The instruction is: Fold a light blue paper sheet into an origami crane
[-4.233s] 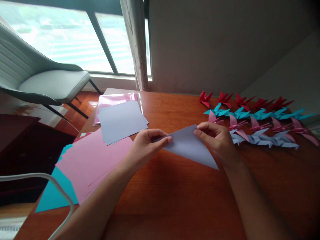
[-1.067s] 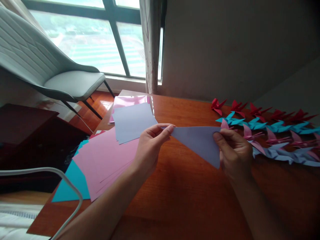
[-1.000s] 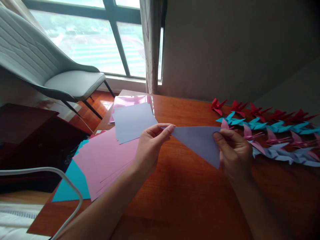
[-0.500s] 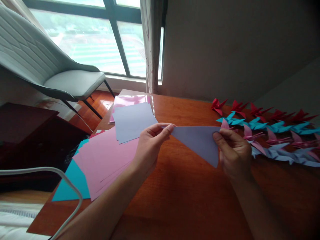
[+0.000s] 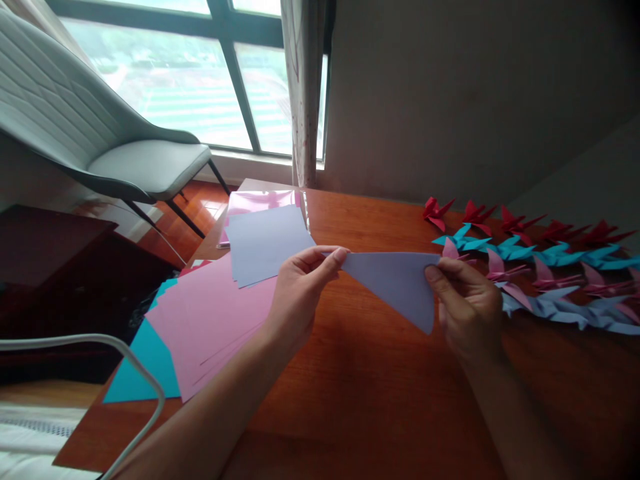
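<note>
A lavender paper triangle (image 5: 397, 283) is held up over the wooden table (image 5: 360, 400), one folded edge level at the top and its point hanging down. My left hand (image 5: 300, 290) pinches its left corner between thumb and fingers. My right hand (image 5: 467, 310) pinches the right corner, thumb on the front face. To the left lie a stack of lavender sheets (image 5: 265, 243), fanned pink sheets (image 5: 215, 320) and a blue sheet (image 5: 145, 370) under them.
Rows of folded paper cranes fill the right of the table: red (image 5: 505, 217), blue (image 5: 510, 248), pink (image 5: 540, 275) and lavender (image 5: 575, 312). A grey chair (image 5: 125, 163) stands by the window at the left. A white curved bar (image 5: 125, 373) crosses the lower left corner.
Since 4.2 s ago the triangle has been lifted off the table and turned so its long edge is level. Over the last second the hands and paper hardly moved.
</note>
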A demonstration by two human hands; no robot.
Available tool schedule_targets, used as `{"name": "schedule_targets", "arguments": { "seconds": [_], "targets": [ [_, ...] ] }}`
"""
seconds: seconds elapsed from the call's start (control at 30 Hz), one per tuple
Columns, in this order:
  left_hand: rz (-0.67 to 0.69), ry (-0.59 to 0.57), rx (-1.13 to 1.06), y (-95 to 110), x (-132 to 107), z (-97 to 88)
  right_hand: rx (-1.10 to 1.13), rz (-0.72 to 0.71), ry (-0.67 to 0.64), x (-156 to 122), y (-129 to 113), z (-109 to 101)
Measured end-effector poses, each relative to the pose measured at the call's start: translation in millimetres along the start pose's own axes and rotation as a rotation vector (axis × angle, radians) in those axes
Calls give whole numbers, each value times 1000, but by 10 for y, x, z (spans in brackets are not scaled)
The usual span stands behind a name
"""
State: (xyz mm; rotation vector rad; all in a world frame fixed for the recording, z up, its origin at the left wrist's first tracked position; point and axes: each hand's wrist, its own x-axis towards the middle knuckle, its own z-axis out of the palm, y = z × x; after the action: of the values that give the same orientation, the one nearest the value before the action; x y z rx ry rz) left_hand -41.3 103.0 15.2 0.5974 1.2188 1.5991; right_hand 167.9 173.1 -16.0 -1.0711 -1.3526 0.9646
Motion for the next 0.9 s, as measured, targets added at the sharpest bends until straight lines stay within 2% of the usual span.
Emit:
{"name": "schedule_targets", "arguments": {
  "seconds": [0.9],
  "targets": [
    [-3, -2, -17, 4, 7, 3, 7, 13, 3, 8, -18, 10]
  ]
}}
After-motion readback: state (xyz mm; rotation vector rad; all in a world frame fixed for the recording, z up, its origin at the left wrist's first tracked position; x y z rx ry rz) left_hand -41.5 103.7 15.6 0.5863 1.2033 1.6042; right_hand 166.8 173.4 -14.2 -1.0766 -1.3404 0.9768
